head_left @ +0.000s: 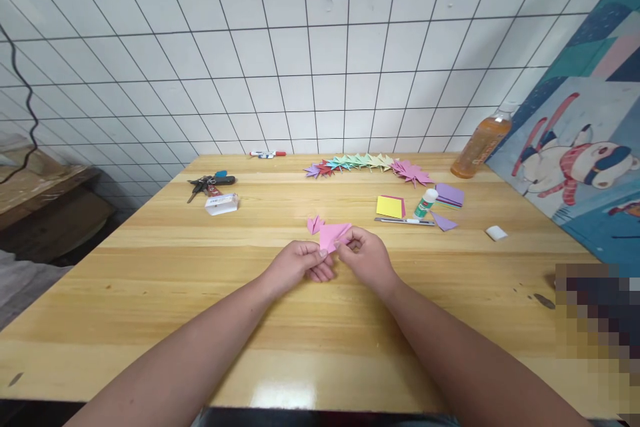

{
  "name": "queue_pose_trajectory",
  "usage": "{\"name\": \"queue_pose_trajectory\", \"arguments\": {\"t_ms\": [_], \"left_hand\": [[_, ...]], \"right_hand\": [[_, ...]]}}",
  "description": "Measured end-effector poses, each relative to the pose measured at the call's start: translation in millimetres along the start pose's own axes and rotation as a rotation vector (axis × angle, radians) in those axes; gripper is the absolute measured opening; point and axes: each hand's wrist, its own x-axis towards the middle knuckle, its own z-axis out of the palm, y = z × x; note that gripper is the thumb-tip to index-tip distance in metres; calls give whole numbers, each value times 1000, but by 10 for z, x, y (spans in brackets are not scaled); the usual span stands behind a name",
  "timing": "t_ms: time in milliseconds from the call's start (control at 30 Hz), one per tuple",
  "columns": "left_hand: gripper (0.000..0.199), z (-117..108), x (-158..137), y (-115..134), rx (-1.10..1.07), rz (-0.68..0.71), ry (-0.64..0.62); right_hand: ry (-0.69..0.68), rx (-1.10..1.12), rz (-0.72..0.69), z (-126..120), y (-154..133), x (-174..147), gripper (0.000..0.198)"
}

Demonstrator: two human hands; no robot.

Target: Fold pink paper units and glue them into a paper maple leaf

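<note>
A folded piece of pink origami paper (330, 235) is held up between both hands over the middle of the table. My left hand (305, 260) pinches its lower left corner between thumb and fingers. On the right side, the fingertips of my right hand (363, 253) grip its edge. Just behind lies a small folded pink paper piece (315, 224). Farther back, a curved row of folded paper pieces (365, 162) runs from purple through red, blue, green and yellow to pink.
Right of centre lie yellow square sheets (391, 207), a glue stick (425, 204), a slim cutter (405, 221), purple sheets (449, 195), a purple triangle (444, 221) and a white eraser-like block (497, 233). A drink bottle (483, 141), keys (213, 184), a small box (221, 204) and markers (268, 154) stand or lie farther out.
</note>
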Motion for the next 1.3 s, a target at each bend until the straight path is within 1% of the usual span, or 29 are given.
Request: {"name": "queue_pose_trajectory", "arguments": {"t_ms": [100,267,333,433,500,600,633,733,767,800,867,933,1067,1300], "left_hand": [[41,-14,2,-4,-48,12,-3],[48,-39,22,-8,-114,5,20],[45,-34,20,0,-88,18,11],[38,-3,11,12,12,57,2],[35,21,12,6,40,76,23],[33,42,26,-22,4,102,75],[33,44,30,-31,-11,111,91],[33,42,34,-46,-20,142,118],[34,41,32,-47,-15,155,122],[34,40,31,-47,-9,167,125],[35,40,30,-49,5,183,127],[35,41,35,-55,19,185,128],[34,40,54,-71,49,188,122],[35,41,43,-61,55,198,126]], "right_hand": [[-16,-8,-9,-18,1,4,10],[-3,-45,-40,-34,-17,5,11],[-6,-39,-35,-30,-19,2,11],[-20,-11,-23,-15,-18,-8,10],[-24,-4,-37,-2,-22,-22,10],[-7,44,-56,22,-35,-47,8],[-3,93,-44,31,-39,-54,17],[-26,282,68,48,-41,-57,58],[-53,322,123,49,-39,-53,65],[-95,340,178,49,-36,-46,64],[-176,343,257,43,-28,-29,48],[-224,350,287,34,-22,-15,36],[-188,401,310,24,-21,-7,34],[-155,409,333,20,-29,-5,34]]}}
